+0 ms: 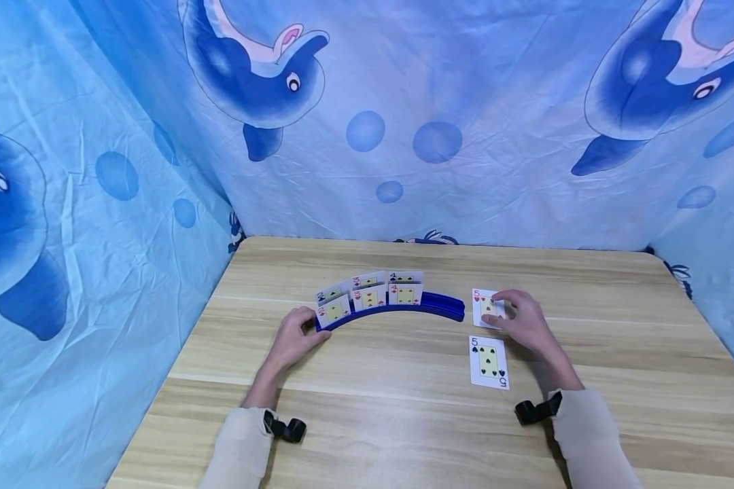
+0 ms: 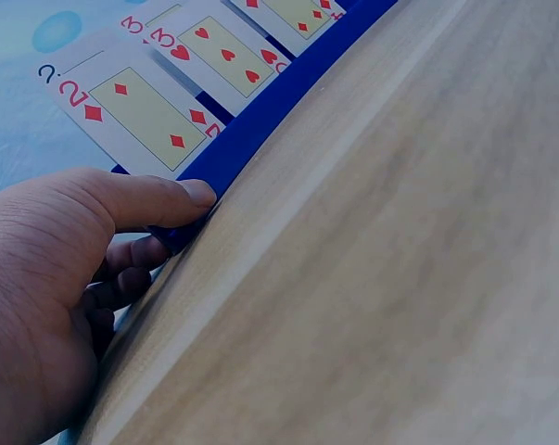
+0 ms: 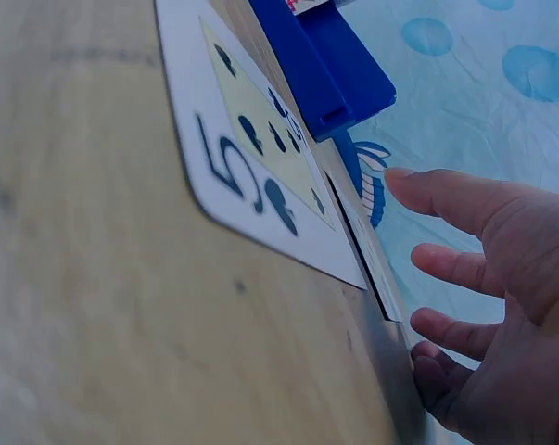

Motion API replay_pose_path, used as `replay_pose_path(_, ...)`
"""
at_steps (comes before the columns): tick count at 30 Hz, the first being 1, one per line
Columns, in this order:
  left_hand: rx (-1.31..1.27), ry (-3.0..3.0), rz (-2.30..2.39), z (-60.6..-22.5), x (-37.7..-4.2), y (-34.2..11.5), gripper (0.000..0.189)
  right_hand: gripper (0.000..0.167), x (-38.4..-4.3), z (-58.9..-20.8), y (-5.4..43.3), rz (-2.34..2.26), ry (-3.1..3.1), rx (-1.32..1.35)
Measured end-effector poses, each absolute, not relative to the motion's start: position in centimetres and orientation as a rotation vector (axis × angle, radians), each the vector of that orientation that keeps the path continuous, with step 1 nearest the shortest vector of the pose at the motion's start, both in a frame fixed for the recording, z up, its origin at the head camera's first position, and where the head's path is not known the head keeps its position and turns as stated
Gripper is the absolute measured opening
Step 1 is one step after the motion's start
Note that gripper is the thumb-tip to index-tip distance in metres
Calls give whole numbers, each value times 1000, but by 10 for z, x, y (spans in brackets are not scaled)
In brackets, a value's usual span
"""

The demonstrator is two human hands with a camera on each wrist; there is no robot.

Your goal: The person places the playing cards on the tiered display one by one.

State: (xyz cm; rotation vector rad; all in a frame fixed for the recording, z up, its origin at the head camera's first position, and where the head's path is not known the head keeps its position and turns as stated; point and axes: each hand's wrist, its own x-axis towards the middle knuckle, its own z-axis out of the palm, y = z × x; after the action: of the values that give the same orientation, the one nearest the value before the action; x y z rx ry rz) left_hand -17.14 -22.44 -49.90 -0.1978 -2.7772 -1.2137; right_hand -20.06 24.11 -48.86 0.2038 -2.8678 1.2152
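Observation:
A curved blue card holder [image 1: 443,307] stands on the table with playing cards upright in two rows. In its front row are the two of diamonds [image 2: 149,116], the three of hearts [image 2: 225,57] and a red four [image 1: 406,294]. My left hand [image 1: 293,337] pinches the holder's left end, thumb along the front and fingers behind. To the right of the holder lies the five of hearts [image 1: 482,311], partly covered by my right hand [image 1: 522,319]. The right fingers are spread apart over this card. Nearer to me, the five of spades [image 1: 488,362] lies face up.
The wooden table [image 1: 391,421] reaches back to a blue curtain [image 1: 495,197] printed with dolphins, which also hangs at both sides. Black straps with small cameras are on both wrists, over light sleeves [image 1: 238,445].

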Motion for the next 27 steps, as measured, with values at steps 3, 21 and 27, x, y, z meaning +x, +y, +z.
replay_pose_path(3, -200, -2776, -1214, -499, -172, -224, 30, 51, -202, -492, 241, 1183, -2868, 226)
replay_pose_path(21, -192, -2784, -1217, -499, -171, -224, 32, 58, -201, -496, 230, 1059, -2950, 165)
replay_pose_path(27, -185, -2786, -1235, -500, -172, -224, 33, 54, -201, -497, 227, 995, -2951, 162)
